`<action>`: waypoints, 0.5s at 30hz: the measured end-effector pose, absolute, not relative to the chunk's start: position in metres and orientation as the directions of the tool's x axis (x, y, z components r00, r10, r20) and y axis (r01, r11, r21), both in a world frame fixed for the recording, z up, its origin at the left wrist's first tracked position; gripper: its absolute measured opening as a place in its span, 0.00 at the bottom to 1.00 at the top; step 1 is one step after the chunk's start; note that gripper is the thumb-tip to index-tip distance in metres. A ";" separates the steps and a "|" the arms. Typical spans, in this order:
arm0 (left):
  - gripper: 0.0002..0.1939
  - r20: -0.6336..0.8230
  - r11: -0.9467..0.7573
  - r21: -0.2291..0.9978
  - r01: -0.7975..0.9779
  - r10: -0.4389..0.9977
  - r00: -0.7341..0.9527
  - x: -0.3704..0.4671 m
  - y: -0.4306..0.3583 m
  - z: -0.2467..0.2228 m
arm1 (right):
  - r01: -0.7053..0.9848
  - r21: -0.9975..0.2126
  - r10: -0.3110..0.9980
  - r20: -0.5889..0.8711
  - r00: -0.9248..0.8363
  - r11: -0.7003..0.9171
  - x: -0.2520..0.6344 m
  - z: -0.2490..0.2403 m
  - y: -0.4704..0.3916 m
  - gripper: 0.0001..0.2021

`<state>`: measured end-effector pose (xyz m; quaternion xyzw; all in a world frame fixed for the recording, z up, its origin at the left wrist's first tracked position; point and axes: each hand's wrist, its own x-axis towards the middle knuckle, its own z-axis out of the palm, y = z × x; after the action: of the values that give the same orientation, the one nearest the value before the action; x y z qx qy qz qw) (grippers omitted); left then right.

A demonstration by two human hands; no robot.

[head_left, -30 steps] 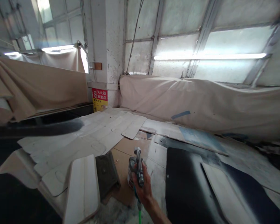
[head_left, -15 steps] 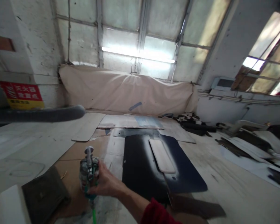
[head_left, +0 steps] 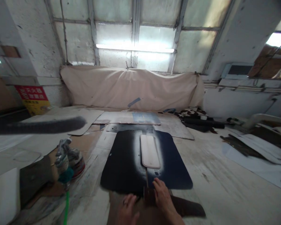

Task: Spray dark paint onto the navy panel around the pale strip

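Head view: our right hand (head_left: 162,197) and left hand (head_left: 127,211) rest, fingers spread and holding nothing, on brown board (head_left: 154,209) at near edge of black panel (head_left: 124,162) on worktop (head_left: 224,193). We judge board thin, stiff, light; best taken by its edges. Pale rounded slat (head_left: 150,150) lies on panel; spray gun (head_left: 65,159) stands apart at left.

bare floor (head_left: 215,187) open rightward, spray gun (head_left: 65,162) blocks leftward, scrap pile (head_left: 201,120) beyond
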<state>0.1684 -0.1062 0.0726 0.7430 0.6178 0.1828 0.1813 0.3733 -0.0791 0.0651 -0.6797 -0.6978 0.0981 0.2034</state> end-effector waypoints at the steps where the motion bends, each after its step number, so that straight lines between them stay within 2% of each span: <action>1: 0.25 0.017 -0.193 0.475 0.859 0.977 0.211 0.182 -0.094 0.075 | 0.931 -0.362 0.993 0.121 0.006 0.038 0.384 0.062 -0.079 0.23; 3: 0.34 -0.088 -0.233 0.390 0.891 0.954 0.288 0.198 -0.069 0.081 | 0.953 -0.301 0.997 0.070 -0.027 0.046 0.396 0.059 -0.078 0.24; 5: 0.34 -0.142 -0.259 0.359 0.897 0.935 0.326 0.202 -0.048 0.087 | 0.962 -0.268 0.997 0.054 -0.046 0.059 0.400 0.057 -0.077 0.23; 11: 0.18 -0.098 -0.339 0.391 0.856 0.909 0.404 0.185 -0.015 0.101 | 0.961 -0.257 0.995 0.044 -0.094 0.102 0.411 0.047 -0.063 0.22; 15: 0.15 -0.008 -0.258 0.462 0.848 0.955 0.295 0.165 0.010 0.117 | 0.954 -0.286 0.996 0.023 -0.090 0.092 0.416 0.032 -0.058 0.24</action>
<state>0.1652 0.0099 0.1169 0.7811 0.5774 0.1381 0.1936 0.4161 -0.0580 0.0322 -0.6663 -0.7314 0.0992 0.1060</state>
